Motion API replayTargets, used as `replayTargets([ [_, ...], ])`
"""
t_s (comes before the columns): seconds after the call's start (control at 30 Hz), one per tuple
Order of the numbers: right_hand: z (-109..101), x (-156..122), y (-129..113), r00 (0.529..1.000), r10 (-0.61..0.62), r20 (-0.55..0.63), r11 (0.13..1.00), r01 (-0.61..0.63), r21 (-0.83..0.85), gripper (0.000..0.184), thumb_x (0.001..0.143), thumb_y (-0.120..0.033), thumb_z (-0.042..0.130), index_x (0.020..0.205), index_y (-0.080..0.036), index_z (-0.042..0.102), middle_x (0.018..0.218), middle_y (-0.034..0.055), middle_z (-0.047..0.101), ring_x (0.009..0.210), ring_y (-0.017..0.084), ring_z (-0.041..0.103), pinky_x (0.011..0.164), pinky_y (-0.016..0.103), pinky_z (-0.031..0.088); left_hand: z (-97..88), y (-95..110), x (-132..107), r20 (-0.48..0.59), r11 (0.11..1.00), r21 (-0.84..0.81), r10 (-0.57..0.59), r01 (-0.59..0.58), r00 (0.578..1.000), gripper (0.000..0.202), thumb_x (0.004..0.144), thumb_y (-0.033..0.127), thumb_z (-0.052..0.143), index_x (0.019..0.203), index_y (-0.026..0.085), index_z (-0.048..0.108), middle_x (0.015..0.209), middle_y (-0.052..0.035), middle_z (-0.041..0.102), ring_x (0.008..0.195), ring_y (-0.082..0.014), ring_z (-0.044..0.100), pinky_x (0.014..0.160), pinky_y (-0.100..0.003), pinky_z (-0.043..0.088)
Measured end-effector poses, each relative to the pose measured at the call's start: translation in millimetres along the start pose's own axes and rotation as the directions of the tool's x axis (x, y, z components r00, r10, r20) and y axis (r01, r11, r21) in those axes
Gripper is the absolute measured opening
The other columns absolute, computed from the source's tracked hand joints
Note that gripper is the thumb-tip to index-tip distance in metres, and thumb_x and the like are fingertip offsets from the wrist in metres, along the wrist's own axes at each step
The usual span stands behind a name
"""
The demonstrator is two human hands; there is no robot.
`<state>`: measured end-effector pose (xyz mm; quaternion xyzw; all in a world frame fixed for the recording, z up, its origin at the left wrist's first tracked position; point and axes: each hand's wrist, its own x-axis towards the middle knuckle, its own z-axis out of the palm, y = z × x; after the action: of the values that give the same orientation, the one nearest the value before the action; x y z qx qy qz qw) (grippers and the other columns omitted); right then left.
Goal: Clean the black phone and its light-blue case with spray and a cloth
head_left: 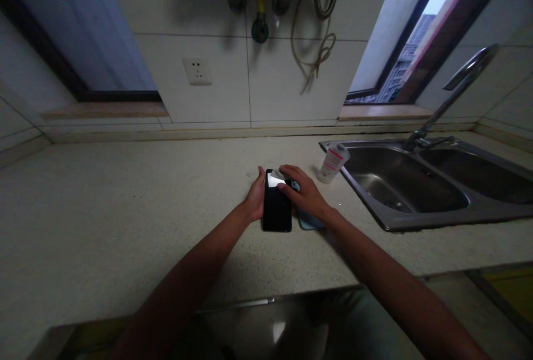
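My left hand (255, 199) grips a smartphone (277, 211) along its left edge, its black glass face up and a bright white patch near the top. Over the phone's upper right, my right hand (306, 190) has its fingers closed on a small pale wipe (275, 174) that touches the glass; its exact kind is hard to make out. A light blue phone case (308, 222) lies on the counter under my right hand and wrist, which partly hide it. Just beyond that hand stands a clear plastic cup (333, 163) with red print, leaning slightly.
A pale speckled countertop (166, 199) spreads around my hands. On the right is a double steel sink (375, 218) with a tall faucet (462, 88). The tiled wall behind carries a socket (197, 71), valves and hanging hoses. The counter's front edge lies near my forearms.
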<state>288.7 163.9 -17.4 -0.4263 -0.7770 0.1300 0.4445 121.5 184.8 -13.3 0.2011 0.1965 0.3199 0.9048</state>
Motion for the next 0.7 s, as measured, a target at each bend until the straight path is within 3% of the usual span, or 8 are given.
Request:
replayTargets([
  [0.2,3,2,-2,0.973,-0.168,0.160,0.973,0.190,-0.132,0.055,0.098,-0.045,0.052,0.146,-0.018,0.047,0.144,0.0195,0.052,0.136,0.029,0.045,0.115,0.057,0.034,0.9,-5,0,0.024,0.999,0.021,0.024,-0.024,0.999,0.080,0.091,0.074,0.026,0.127,0.013,0.062,0.106,-0.0191,0.073,0.099,-0.0325,0.070,0.090,-0.045,0.052],
  [0.33,4,2,-8,0.945,-0.234,0.229,0.947,0.274,-0.166,0.054,0.100,-0.045,0.049,0.145,-0.016,0.046,0.149,0.0192,0.048,0.141,0.029,0.041,0.119,0.059,0.026,1.6,-6,-3,0.053,0.999,0.029,-0.022,0.021,0.998,0.086,0.090,0.076,0.020,0.131,0.012,0.060,0.110,-0.0199,0.072,0.106,-0.0324,0.068,0.094,-0.045,0.050],
  [0.53,3,4,-23,0.915,-0.308,0.260,0.929,0.349,-0.127,0.032,0.100,-0.036,0.050,0.125,-0.021,0.065,0.128,0.0121,0.067,0.134,0.028,0.050,0.116,0.057,0.034,3.6,-4,-4,0.080,0.998,-0.069,0.012,-0.006,0.997,0.086,0.088,0.078,0.020,0.126,0.013,0.062,0.105,-0.0182,0.072,0.104,-0.0306,0.069,0.094,-0.044,0.049],
  [0.7,1,5,-29,0.900,-0.380,0.215,0.916,0.399,-0.053,0.026,0.099,-0.028,0.050,0.112,-0.020,0.071,0.118,0.0120,0.071,0.120,0.025,0.060,0.110,0.052,0.042,0.7,1,-4,0.068,0.992,-0.124,-0.016,0.024,0.998,0.090,0.084,0.083,0.020,0.115,0.013,0.065,0.092,-0.0162,0.072,0.093,-0.0301,0.071,0.086,-0.042,0.053],
])
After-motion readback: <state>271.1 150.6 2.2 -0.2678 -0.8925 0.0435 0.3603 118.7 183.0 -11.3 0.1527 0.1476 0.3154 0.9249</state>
